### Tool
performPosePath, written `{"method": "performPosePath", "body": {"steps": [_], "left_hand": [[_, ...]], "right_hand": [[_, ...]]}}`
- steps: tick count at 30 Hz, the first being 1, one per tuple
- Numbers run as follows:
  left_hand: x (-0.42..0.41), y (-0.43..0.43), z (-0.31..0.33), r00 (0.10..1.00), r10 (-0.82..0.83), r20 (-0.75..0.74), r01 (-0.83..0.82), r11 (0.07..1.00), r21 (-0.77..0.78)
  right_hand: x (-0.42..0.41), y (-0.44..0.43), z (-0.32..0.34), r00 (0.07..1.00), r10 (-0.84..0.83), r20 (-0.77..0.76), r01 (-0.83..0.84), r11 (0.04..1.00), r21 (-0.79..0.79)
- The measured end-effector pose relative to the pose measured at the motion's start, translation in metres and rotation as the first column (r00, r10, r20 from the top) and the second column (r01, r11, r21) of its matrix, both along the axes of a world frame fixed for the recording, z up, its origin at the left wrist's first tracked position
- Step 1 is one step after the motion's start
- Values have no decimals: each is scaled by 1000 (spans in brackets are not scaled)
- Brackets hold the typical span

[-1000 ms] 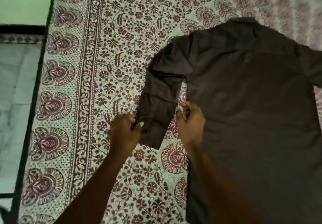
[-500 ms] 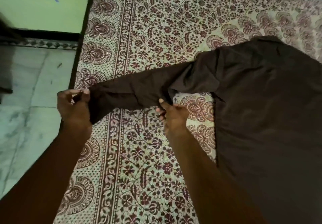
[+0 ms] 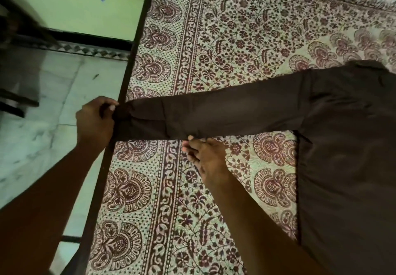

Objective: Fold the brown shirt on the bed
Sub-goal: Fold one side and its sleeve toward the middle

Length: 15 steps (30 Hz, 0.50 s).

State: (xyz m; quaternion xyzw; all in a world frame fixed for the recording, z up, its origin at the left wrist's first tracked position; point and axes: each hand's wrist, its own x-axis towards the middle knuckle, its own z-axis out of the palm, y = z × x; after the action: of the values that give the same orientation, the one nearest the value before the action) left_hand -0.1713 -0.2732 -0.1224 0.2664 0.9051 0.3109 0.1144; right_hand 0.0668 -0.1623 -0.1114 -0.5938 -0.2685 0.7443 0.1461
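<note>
Two hands work a single sleeve (image 3: 225, 116) of the brown shirt (image 3: 347, 146), and they sit well apart along its length. The body of the shirt lies flat on the right side of the bed (image 3: 214, 39), spread over the printed sheet, while the sleeve runs out sideways to the left until its cuff (image 3: 124, 114) reaches the dark bed rail (image 3: 126, 82). The left hand (image 3: 95, 122) is clamped on that cuff, fingers and thumb curled round it just at the edge of the mattress, over the pale tiled floor (image 3: 42, 142). Holding the far end there draws the sleeve straight and taut, so the cloth shows hardly a crease from shoulder to wrist. The right hand (image 3: 209, 157) lies on the sheet below the middle of the sleeve with its fingertips at the lower edge; the frame is soft there, so I cannot tell whether they pinch the cloth or only touch it. That placement reads as a guide for the edge, keeping the sleeve flat and in line while the other hand supplies the tension. The step in hand looks like straightening the sleeve before it is laid across the body, so the folding proper has barely begun. Next the sleeve would need swinging over onto the body without losing that flatness.
</note>
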Motion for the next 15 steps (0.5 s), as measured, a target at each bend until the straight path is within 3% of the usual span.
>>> {"method": "performPosePath", "body": {"steps": [2,4,5,7,9,10,12,13,15], "left_hand": [[-1,-4,-6,998,-22,-53,22,1000,-3],[0,-5,-9,998,1,-63,-1,1000,-11],[3,-4,-8,998,25,-56,-27,999,-26],[13,-2,-6,994,79,-78,-86,991,-102],[29,0,3,976,39,-214,-80,979,-188],[39,0,8,958,-43,-282,-17,978,-208],[63,-1,11,892,-258,-370,166,951,-261],[76,-1,11,844,-355,-403,235,919,-317],[94,-3,4,775,-464,-429,272,857,-437]], "right_hand": [[3,2,3,991,53,120,-61,996,65],[16,7,0,947,34,318,-141,937,318],[26,12,-1,907,-12,420,-219,839,498],[47,30,-2,817,-120,564,-427,531,732],[64,63,-10,654,-214,726,-665,295,686],[69,81,-14,538,-253,804,-758,273,593],[72,108,-27,309,-218,926,-860,353,370],[68,114,-33,242,-157,957,-876,390,286],[50,112,-44,205,-50,977,-905,372,209]]}}
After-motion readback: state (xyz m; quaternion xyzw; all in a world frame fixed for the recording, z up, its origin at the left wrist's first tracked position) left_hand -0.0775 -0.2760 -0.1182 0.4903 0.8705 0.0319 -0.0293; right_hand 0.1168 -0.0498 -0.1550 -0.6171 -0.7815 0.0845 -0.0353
